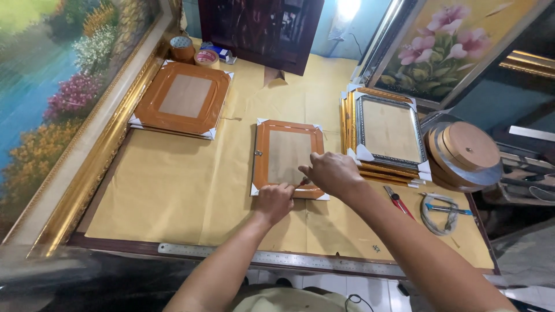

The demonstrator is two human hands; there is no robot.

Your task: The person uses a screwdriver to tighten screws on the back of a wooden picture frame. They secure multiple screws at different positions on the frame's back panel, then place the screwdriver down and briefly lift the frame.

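Observation:
A small orange-brown picture frame (287, 132) lies face down on the brown paper that covers the table (173, 190), with white protectors on its corners. My left hand (274, 202) rests as a fist on the frame's near edge. My right hand (330, 171) presses on the frame's near right part, its fingers pinched around something small and dark that I cannot make out.
A larger orange frame (184, 98) lies at the back left, tape rolls (195, 53) behind it. Stacked silver and gold frames (386, 134) sit to the right, beside round discs (465, 151). Red pliers (398, 201), a wire coil (437, 214), a steel ruler (277, 259). Big paintings lean left and back right.

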